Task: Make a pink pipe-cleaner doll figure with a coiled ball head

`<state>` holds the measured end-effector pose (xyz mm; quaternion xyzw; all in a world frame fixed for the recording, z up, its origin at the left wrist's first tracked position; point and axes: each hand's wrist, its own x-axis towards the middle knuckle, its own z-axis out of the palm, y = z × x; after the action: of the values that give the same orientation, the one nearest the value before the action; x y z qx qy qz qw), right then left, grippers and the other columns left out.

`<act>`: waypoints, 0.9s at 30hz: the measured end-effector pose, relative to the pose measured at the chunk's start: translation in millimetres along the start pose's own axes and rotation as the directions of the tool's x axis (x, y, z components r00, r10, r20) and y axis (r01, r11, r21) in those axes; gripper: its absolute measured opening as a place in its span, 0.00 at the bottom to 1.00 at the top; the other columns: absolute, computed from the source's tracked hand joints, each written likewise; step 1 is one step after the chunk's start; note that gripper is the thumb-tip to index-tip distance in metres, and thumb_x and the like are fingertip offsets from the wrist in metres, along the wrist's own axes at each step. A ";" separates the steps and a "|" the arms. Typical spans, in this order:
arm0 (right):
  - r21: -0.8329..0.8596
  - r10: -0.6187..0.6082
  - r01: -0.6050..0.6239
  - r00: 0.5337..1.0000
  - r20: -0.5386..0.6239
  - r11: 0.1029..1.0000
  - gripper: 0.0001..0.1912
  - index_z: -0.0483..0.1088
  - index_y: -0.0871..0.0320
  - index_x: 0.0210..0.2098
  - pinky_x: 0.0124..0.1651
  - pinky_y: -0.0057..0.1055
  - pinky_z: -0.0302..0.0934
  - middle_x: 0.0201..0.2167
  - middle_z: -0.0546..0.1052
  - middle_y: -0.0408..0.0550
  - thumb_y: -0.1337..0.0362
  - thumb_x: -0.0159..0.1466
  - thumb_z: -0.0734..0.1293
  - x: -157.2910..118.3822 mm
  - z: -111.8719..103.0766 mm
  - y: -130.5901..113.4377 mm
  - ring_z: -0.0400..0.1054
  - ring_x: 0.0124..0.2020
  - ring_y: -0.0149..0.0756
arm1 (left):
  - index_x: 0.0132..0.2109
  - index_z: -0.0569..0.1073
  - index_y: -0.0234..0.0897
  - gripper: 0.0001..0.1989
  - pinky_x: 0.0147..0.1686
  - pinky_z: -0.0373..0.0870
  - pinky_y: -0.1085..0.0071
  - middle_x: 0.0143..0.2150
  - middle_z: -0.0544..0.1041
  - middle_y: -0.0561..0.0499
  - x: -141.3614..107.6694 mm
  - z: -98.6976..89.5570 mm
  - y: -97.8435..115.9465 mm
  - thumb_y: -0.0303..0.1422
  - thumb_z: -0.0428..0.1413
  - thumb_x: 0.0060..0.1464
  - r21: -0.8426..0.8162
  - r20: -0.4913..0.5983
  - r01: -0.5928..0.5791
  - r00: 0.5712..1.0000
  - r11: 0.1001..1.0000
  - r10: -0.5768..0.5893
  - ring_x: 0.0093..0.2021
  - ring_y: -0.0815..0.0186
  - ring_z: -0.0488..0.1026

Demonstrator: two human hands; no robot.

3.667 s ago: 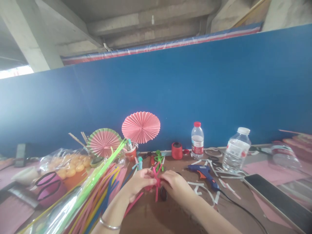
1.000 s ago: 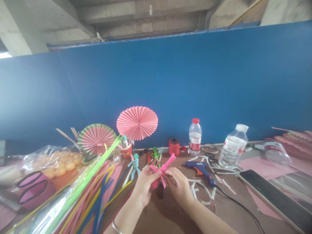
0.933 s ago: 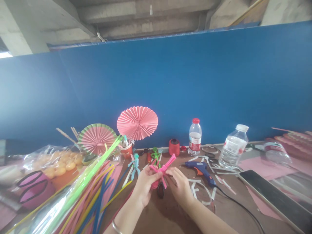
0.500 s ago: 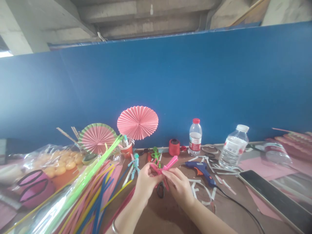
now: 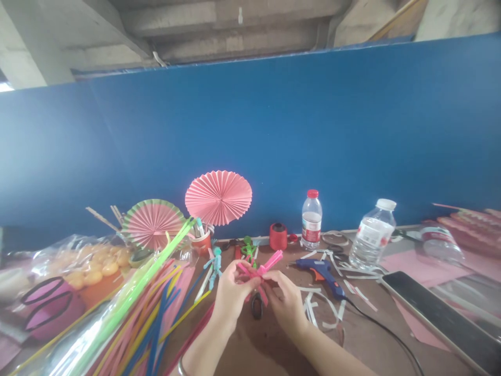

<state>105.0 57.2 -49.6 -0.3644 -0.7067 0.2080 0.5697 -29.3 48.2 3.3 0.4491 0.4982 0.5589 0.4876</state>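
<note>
Low in the centre, my left hand (image 5: 231,288) pinches a bundle of bright pink pipe cleaners (image 5: 271,262) from the left. My right hand (image 5: 285,302) has its fingers closed on the same pink bundle from the right, and the fingertips of both hands almost meet. Pink ends stick out up and to the right above the right hand. Just beneath the hands, scissors with dark handles (image 5: 257,307) lie on the brown table (image 5: 270,344). Behind the hands are a green pipe-cleaner figure (image 5: 248,246) and a light blue one (image 5: 216,265).
Bundled coloured pipe cleaners (image 5: 156,324) spread at the left, beside a bag of orange balls (image 5: 97,263). A blue glue gun (image 5: 323,274) with its cord, bottles (image 5: 312,222) and a phone (image 5: 438,318) lie right. A pink paper fan (image 5: 219,197) stands behind.
The fingers of my right hand have shifted and curled lower around the pink pipe cleaners. My left hand keeps its hold. The whole view has moved slightly.
</note>
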 end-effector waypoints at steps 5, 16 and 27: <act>0.047 0.083 -0.084 0.996 0.014 0.995 0.02 0.68 0.56 0.32 0.37 0.27 0.60 0.30 0.73 0.45 0.68 0.60 0.63 4.0 -0.7 -3.2 0.68 0.33 0.34 | 0.33 0.67 0.36 0.13 0.22 0.65 0.80 0.26 0.74 0.55 3.0 -2.4 -7.0 0.28 0.63 0.40 -0.148 0.015 0.027 1.000 0.989 -0.025 0.24 0.72 0.71; 0.156 0.184 -0.189 0.982 0.046 0.970 0.05 0.65 0.57 0.28 0.33 0.26 0.56 0.27 0.69 0.43 0.67 0.61 0.61 5.0 0.5 -7.4 0.64 0.30 0.33 | 0.32 0.67 0.34 0.13 0.24 0.66 0.79 0.26 0.75 0.54 2.6 -2.2 -10.5 0.27 0.64 0.38 -0.217 0.027 0.069 0.998 0.974 -0.065 0.25 0.72 0.72; 0.424 0.369 -0.363 0.927 0.073 0.829 0.04 0.67 0.59 0.27 0.30 0.26 0.55 0.24 0.68 0.42 0.65 0.58 0.64 4.5 7.7 -15.1 0.61 0.25 0.31 | 0.31 0.69 0.35 0.11 0.14 0.57 0.81 0.23 0.74 0.55 -1.3 0.7 1.6 0.28 0.62 0.38 0.062 -0.069 -0.056 0.996 0.997 0.060 0.15 0.76 0.62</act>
<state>93.0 51.8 -38.0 -0.3595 -0.5567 0.4616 0.5898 -28.5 46.9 5.0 0.4576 0.5187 0.5731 0.4394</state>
